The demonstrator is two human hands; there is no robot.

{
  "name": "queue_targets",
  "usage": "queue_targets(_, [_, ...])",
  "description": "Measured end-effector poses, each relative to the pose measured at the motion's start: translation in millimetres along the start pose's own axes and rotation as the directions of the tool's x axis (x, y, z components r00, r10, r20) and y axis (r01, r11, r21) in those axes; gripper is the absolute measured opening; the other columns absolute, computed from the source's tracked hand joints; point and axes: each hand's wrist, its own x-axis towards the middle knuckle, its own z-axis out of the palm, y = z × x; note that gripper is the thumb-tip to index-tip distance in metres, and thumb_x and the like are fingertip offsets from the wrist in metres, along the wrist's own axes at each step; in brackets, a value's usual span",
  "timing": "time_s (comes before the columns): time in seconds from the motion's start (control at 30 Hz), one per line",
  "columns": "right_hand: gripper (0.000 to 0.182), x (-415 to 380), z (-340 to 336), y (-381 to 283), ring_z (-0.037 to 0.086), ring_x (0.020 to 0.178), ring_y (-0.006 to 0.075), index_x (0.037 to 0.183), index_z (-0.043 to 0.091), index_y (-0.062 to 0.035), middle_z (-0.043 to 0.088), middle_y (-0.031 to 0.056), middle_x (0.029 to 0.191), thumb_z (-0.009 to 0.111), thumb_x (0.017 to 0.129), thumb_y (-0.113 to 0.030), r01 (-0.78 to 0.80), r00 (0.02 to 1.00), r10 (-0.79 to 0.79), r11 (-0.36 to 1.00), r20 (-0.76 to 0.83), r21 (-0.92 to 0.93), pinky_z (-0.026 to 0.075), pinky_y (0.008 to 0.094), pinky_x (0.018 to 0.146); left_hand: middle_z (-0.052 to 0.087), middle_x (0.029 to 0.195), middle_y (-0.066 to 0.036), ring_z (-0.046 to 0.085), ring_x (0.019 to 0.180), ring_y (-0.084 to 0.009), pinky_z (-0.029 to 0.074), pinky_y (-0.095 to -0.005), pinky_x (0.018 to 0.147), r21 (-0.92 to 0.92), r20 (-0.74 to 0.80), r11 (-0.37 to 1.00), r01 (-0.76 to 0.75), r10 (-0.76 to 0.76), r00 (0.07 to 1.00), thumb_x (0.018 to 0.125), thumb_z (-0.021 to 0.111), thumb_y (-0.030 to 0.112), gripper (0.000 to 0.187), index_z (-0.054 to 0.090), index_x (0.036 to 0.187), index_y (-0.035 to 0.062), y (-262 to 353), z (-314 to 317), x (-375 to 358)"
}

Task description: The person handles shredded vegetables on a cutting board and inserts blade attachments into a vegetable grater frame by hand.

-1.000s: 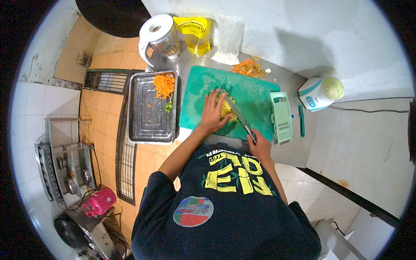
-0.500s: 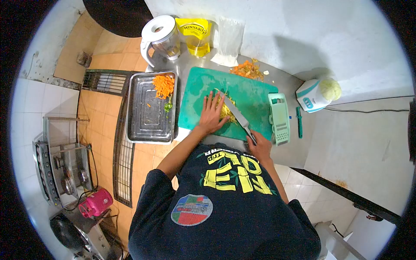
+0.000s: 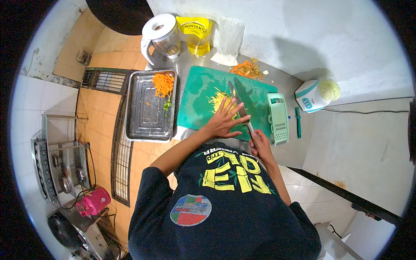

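- The fingers of the left hand (image 3: 225,119) are spread wide and flat, gripping nothing; they lie over the near end of a pile of pale yellow-green shredded vegetable (image 3: 219,99) on the green plastic cutting board (image 3: 197,93).
- The right hand (image 3: 259,141) is closed around the dark handle of a long steel kitchen knife (image 3: 239,104), at the near edge of the board.
- The knife's blade runs away from the person across the board, just right of the shreds, and the left fingertips reach up against it.
- Left of the board stands a rectangular steel tray (image 3: 147,117) holding a heap of orange carrot shreds (image 3: 163,83) in its far corner, with a few green bits beside them.
- Right of the board lies a pale green plastic grater (image 3: 278,119), and past it a slim green peeler (image 3: 298,122).
- Orange peelings (image 3: 246,69) lie on the counter behind the board.
- Along the wall stand a white-lidded blender jug (image 3: 160,37), a yellow cooking oil pouch (image 3: 196,32) and a clear plastic bag (image 3: 227,41).
- Further right is a white and blue small appliance (image 3: 310,97) with a pale cabbage (image 3: 330,90) touching it.
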Motion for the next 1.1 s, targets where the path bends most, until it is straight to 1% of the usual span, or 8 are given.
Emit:
queue_targets(0.47, [0.033,-68,-16,-36,0.034,0.042,0.004,0.126,0.057,-0.0067,0.044,-0.0026,0.067,0.052,0.109,-0.034,-0.166,0.979,0.146,0.976,0.14,0.142,0.025,0.0202,0.038,0.022,0.168,-0.02,0.013,0.155,-0.051,0.004,-0.0743,0.121,0.038,-0.111,0.99,0.132,-0.128,0.986,0.087,0.064,0.069,0.077,0.046,0.155,0.0386,-40,11,-6])
queue_targets(0.67, [0.029,-73,-39,-17,0.035,0.041,0.0038,0.125,0.058,-0.0096,0.048,-0.0027,0.067,0.056,0.108,-0.033,-0.16,0.987,0.16,0.987,-0.01,-0.021,0.025,0.0217,0.037,0.018,0.17,-0.022,0.007,0.156,-0.0517,0.004,-0.071,0.122,0.164,0.01,0.925,0.344,-0.35,0.937,0.088,0.062,0.069,0.086,0.044,0.158,0.0244,-39,-17,-1])
queue_targets(0.73, [0.029,-68,-38,-8,0.036,0.042,0.0039,0.124,0.058,-0.0099,0.054,-0.0018,0.07,0.062,0.105,-0.031,-0.12,0.991,0.114,0.989,-0.064,-0.088,0.025,0.022,0.038,0.017,0.17,-0.021,0.008,0.156,-0.0491,0.004,-0.0673,0.124,-0.07,0.052,0.879,0.472,-0.469,0.882,0.092,0.054,0.072,0.089,0.038,0.161,0.0176,-34,-21,-2])
queue_targets(0.77, [0.029,-66,-37,-5,0.037,0.043,0.0038,0.125,0.058,-0.0095,0.054,-0.0019,0.07,0.062,0.106,-0.03,-0.107,0.993,0.104,0.992,-0.056,-0.07,0.026,0.0219,0.038,0.016,0.171,-0.021,0.008,0.157,-0.0479,0.004,-0.0654,0.124,-0.182,0.084,0.83,0.528,-0.522,0.849,0.094,0.05,0.073,0.091,0.036,0.162,0.0142,-32,-23,-3])
queue_targets(0.83, [0.029,-61,-27,-2,0.04,0.045,0.0036,0.125,0.059,-0.0086,0.055,-0.0021,0.07,0.062,0.106,-0.029,-0.082,0.996,0.081,0.996,-0.036,-0.034,0.028,0.0216,0.039,0.018,0.172,-0.018,0.013,0.157,-0.0432,0.008,-0.0613,0.125,-0.752,0.297,0.263,0.604,-0.683,0.667,0.096,0.035,0.079,0.093,0.031,0.163,0.015,-23,-25,5])
queue_targets(0.87, [0.029,-58,-24,2,0.04,0.046,0.0037,0.126,0.059,-0.0081,0.055,-0.0022,0.07,0.061,0.106,-0.029,-0.041,0.999,0.041,0.997,-0.008,-0.058,0.028,0.0217,0.04,0.018,0.172,-0.016,0.016,0.157,-0.0409,0.01,-0.0592,0.125,-0.857,0.443,-0.123,0.501,-0.675,0.59,0.096,0.027,0.081,0.095,0.029,0.164,0.0154,-19,-28,7])
queue_targets(0.93, [0.03,-51,-19,10,0.042,0.048,0.0038,0.127,0.059,-0.0072,0.054,-0.0025,0.069,0.061,0.106,-0.029,0.046,0.998,-0.041,0.994,0.049,-0.103,0.03,0.0219,0.041,0.019,0.172,-0.015,0.018,0.157,-0.0377,0.01,-0.0578,0.125,-0.828,0.558,-0.4,0.393,-0.654,0.51,0.095,0.02,0.084,0.102,0.025,0.165,0.0096,-11,-42,12])
queue_targets(1.1, [0.029,-36,-20,17,0.043,0.05,0.0036,0.126,0.058,-0.0075,0.054,-0.003,0.069,0.061,0.106,-0.029,0.104,0.993,-0.089,0.974,0.084,-0.199,0.031,0.0225,0.043,0.02,0.171,-0.018,0.018,0.157,-0.0369,0.009,-0.0586,0.125,-0.824,0.549,-0.53,0.198,-0.663,0.508,0.092,0.017,0.088,0.112,0.022,0.164,0.0023,-3,-60,19])
